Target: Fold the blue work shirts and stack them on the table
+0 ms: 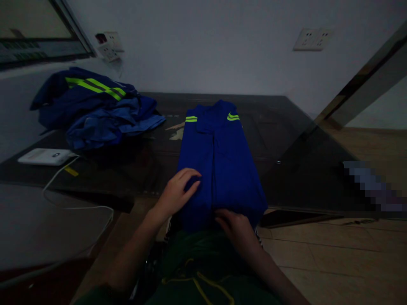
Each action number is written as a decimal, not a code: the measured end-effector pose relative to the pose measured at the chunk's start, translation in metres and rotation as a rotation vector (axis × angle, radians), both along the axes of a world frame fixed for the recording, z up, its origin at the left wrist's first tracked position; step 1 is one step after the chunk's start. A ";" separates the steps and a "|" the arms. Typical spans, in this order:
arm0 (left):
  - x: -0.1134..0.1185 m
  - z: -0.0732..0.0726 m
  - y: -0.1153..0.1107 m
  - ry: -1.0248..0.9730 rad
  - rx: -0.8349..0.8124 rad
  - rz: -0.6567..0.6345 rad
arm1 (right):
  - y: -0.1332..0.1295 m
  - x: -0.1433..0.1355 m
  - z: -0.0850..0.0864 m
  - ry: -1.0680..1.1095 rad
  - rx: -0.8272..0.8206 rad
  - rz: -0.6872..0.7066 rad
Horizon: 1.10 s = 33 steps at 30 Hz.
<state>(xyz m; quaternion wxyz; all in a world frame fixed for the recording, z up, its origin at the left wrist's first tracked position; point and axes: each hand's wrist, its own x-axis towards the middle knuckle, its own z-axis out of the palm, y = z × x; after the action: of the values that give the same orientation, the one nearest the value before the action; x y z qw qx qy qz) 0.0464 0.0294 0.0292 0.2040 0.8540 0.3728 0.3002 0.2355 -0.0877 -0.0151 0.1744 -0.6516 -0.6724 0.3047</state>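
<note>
A blue jacket (pixel 232 169) with yellow-green stripes near its collar end lies folded lengthwise on the dark table, its front opening running down the middle. Its lower end hangs over the near edge towards my body. My left hand (pixel 176 192) rests at the jacket's left side, thumb and fingers curved but apart, blue cloth showing between them. Low on the front opening, my right hand (pixel 237 226) has its fingers curled together at the cloth; the fingertips are dim and partly hidden.
On the dark table (pixel 305 182), a heap of crumpled blue clothes (pixel 104 110) sits at the left. Nearer lies a white device (pixel 46 156) with a white cable (pixel 79 207) drooping over the edge. A blurred-out item (pixel 372 186) is at the right edge. Wall sockets (pixel 311 39) are behind.
</note>
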 end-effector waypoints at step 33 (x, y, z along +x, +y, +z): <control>0.037 -0.028 0.038 0.320 0.022 -0.074 | -0.018 -0.019 -0.058 0.510 -0.118 -0.166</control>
<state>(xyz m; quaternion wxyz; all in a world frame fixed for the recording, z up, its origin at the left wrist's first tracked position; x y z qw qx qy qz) 0.0837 0.0671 0.0008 0.1436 0.9062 0.3655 0.1567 0.2166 -0.1052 -0.0730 0.3241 -0.6159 -0.5321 0.4823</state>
